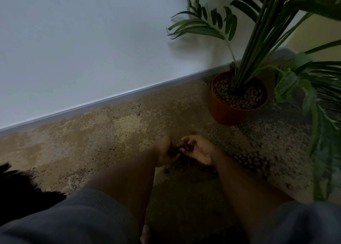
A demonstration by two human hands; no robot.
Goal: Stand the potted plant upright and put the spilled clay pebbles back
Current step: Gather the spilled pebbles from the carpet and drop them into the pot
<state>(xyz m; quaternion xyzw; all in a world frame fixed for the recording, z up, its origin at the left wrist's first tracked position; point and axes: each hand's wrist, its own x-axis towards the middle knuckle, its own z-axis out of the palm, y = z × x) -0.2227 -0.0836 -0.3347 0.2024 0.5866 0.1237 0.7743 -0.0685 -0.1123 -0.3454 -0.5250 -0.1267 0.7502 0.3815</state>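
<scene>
Pale grey wall [88, 46] fills the view behind the round terracotta-orange plastic pot [224, 112], which stands upright on the mottled brown carpet floor [103, 133], its green palm plant [258, 40] cut off at the top edge. Nearer than the pot, left hand [166, 151] and right hand [198, 149] meet, fingers curled round small brown clay pebbles [186, 147]. More pebbles lie loose right of the hands, blurred in shadow.

The tall green palm-like plant [262, 40] in the round terracotta-orange plastic pot [228, 114] runs past the top and right edges. Its lower right fronds blur. Small brown clay pebbles [249, 158] beside the right forearm smear together in shadow.
</scene>
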